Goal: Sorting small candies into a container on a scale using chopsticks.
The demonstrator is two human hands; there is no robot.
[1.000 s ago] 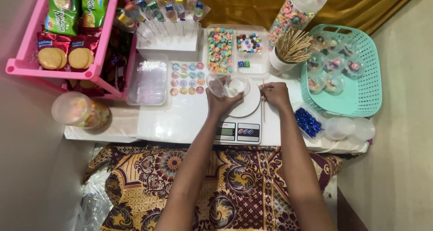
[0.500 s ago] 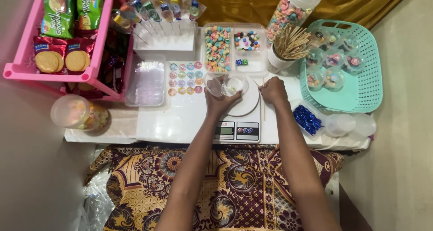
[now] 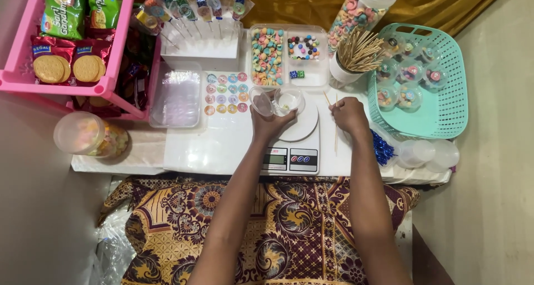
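Observation:
My left hand [image 3: 271,123] grips a small clear plastic capsule [image 3: 276,101], open in two halves, with a few bits of candy inside. It holds the capsule over the round plate of a white digital scale [image 3: 303,130]. My right hand [image 3: 349,115] is just right of the scale, fingers curled down on a thin wooden skewer [image 3: 335,143] that lies on the white table. A second skewer [image 3: 327,99] lies loose beside it.
Behind the scale are a sticker sheet [image 3: 225,93], a clear tray of coloured candy rings [image 3: 267,57] and beads [image 3: 304,47], a cup of skewers [image 3: 356,54] and a tall candy jar [image 3: 361,9]. A teal basket [image 3: 445,115] of filled capsules stands right, a pink snack rack [image 3: 61,84] left.
My right hand has slid slightly to the right, onto the skewer. My left hand has kept hold of the capsule over the scale.

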